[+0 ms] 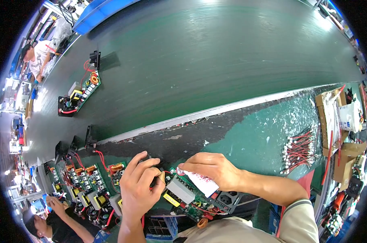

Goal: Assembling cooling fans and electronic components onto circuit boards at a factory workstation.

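A green circuit board [195, 204] lies tilted at the bench's near edge, in front of me. It carries a grey metal block, a yellow-labelled part, a copper-wound coil and a black socket [228, 199]. My right hand [216, 170] is closed round a white squeeze tube [203, 185] with red print, its narrow end against the board's upper left part. My left hand [139, 186] is at the board's left end, thumb and forefinger pinched beside a red wire and a dark part. What they grip is mostly hidden.
Several similar boards [86, 178] crowd the bench at left. Another board [84, 93] sits on the dark green belt [212, 60] beyond a metal rail. At right are bundled red-and-black leads [299, 152] and cardboard boxes [349, 162]. Two other people work at left.
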The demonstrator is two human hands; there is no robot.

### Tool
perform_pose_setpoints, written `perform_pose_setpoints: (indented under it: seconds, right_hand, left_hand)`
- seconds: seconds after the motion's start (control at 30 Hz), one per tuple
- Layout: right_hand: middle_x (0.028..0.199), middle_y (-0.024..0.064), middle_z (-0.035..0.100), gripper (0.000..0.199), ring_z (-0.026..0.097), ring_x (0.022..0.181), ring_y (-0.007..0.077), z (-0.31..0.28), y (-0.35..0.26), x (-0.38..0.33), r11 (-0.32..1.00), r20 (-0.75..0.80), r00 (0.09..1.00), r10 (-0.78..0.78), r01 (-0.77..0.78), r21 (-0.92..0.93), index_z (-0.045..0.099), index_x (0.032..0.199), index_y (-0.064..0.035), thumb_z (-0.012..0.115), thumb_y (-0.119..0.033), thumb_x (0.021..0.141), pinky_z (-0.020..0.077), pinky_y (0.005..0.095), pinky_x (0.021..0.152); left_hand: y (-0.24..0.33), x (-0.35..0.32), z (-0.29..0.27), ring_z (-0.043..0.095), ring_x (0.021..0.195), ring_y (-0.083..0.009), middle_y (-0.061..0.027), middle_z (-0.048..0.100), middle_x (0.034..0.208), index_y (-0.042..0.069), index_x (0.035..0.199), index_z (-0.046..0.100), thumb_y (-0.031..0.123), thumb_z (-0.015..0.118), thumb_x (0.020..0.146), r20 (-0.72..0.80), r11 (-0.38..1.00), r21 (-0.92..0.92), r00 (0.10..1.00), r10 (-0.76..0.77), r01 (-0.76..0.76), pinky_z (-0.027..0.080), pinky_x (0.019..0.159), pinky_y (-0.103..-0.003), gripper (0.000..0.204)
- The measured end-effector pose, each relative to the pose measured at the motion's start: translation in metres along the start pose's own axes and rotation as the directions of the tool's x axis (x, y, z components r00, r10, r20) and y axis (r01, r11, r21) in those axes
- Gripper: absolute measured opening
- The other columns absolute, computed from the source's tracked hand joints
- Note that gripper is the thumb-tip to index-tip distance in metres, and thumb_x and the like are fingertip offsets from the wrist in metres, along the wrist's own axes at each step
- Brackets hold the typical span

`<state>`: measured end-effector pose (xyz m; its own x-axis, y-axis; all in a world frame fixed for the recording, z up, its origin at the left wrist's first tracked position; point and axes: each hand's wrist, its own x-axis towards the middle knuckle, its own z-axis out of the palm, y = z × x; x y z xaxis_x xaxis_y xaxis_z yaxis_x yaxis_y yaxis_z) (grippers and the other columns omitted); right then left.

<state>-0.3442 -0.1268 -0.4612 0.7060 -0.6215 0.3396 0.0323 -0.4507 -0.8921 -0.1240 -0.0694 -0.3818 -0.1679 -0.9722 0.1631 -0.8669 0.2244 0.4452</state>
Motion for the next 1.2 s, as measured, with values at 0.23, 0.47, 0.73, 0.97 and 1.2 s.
perform_pose_setpoints:
  seconds: [0.23, 0.47, 0.73, 0.97, 1.2]
  right_hand:
    - [0.11, 0.0132, 0.062, 0.042, 0.061, 0.104, 0.0312, -0.018, -0.017, 0.002, 0.962, -0.048, 0.966, 0.253, -0.246, 0.117, 0.063, 0.122, -0.0036, 0.064, 0.0, 0.08, 0.0516, 0.0378, 0.085]
    - [0.091, 0.0099, 0.07, 0.037, 0.069, 0.077, 0.015, -0.118, 0.0, -0.054, 0.751, -0.498, 0.582, 0.643, -0.609, 0.257, 0.057, 0.117, 0.0027, 0.073, -0.009, 0.087, 0.057, 0.0275, 0.066]
    - [0.137, 0.0185, 0.05, 0.086, 0.059, 0.11, 0.0356, -0.093, -0.082, -0.104, 0.517, -0.706, 0.639, 0.304, -0.734, -0.441, 0.042, 0.145, -0.006, 0.084, -0.012, 0.07, 0.0499, 0.0421, 0.093]
    - [0.129, 0.0126, 0.059, 0.037, 0.06, 0.116, 0.0345, -0.011, -0.082, -0.095, 0.615, -0.11, 0.976, 0.186, -0.203, -0.762, 0.065, 0.119, -0.0103, 0.062, -0.004, 0.082, 0.0502, 0.0424, 0.095]
    - [0.11, 0.0104, 0.065, 0.029, 0.067, 0.08, 0.0322, -0.032, -0.143, -0.134, 0.408, -0.407, 0.91, 0.082, -0.403, -0.819, 0.068, 0.11, -0.0082, 0.063, -0.002, 0.082, 0.054, 0.0411, 0.071]
  left_hand:
    - [-0.002, -0.009, -0.013, 0.061, 0.113, -0.0376, -0.0162, 0.062, 0.122, 0.003, 0.101, 0.064, -0.001, 0.075, 0.07, 0.023, 1.0, 0.013, 1.0, 0.016, -0.016, 0.05, 0.093, -0.043, 0.034]
    - [-0.008, -0.011, -0.046, 0.05, 0.129, -0.0375, -0.0215, 0.051, 0.139, 0.011, 0.153, 0.031, 0.007, 0.082, 0.065, 0.264, 0.983, 0.027, 0.947, -0.184, 0.183, 0.04, 0.106, -0.043, 0.102]
    - [-0.045, -0.013, -0.044, 0.062, 0.114, -0.0339, -0.0225, 0.062, 0.127, 0.023, 0.157, 0.021, 0.015, 0.085, 0.068, 0.471, 0.938, -0.096, 0.845, -0.252, 0.333, 0.047, 0.096, -0.04, 0.11]
    - [-0.051, -0.022, -0.038, 0.061, 0.099, -0.0207, -0.0146, 0.065, 0.109, 0.017, 0.155, 0.029, 0.006, 0.08, 0.066, 0.37, 0.937, -0.255, 0.919, -0.135, 0.24, 0.045, 0.093, -0.032, 0.104]
    - [0.013, -0.066, -0.063, 0.06, 0.087, -0.0138, -0.0085, 0.067, 0.101, 0.014, 0.153, 0.032, -0.005, 0.072, 0.07, 0.026, 0.849, -0.427, 0.942, -0.334, 0.312, 0.047, 0.078, -0.026, 0.094]
